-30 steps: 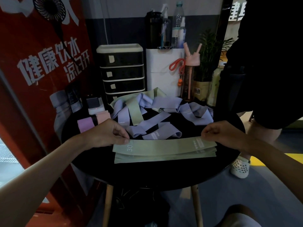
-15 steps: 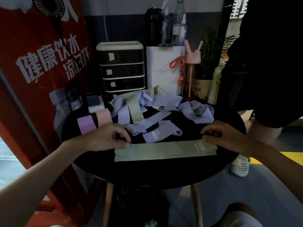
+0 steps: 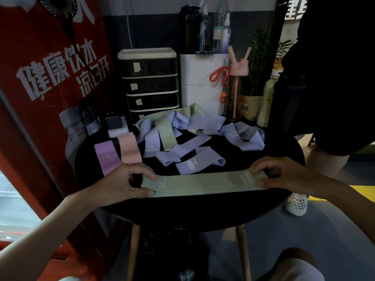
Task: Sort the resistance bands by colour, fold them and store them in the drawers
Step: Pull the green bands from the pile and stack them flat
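Note:
A flat stack of green resistance bands (image 3: pixel 203 183) lies across the front of the round black table (image 3: pixel 203 211). My left hand (image 3: pixel 125 184) pinches the stack's left end between thumb and fingers. My right hand (image 3: pixel 284 175) pinches its right end the same way. Behind the stack sprawls a loose heap of lavender bands (image 3: pixel 188 138) with a few green bands (image 3: pixel 167 132) mixed in. A folded purple band (image 3: pixel 106 157) and a folded pink band (image 3: pixel 129 148) lie at the table's left. The black drawer unit (image 3: pixel 150 84) stands at the back, all its drawers closed.
A white box (image 3: pixel 203 84) with bottles on top, a pink bottle (image 3: pixel 236 88) and a potted plant (image 3: pixel 257 78) crowd the back. A red poster wall (image 3: pixel 50 78) runs along the left. A person in dark clothes (image 3: pixel 328 78) stands at the right edge of the table.
The top green band has come down flush onto the stack. Both hands have closed round the stack's ends, thumbs now at the front edge.

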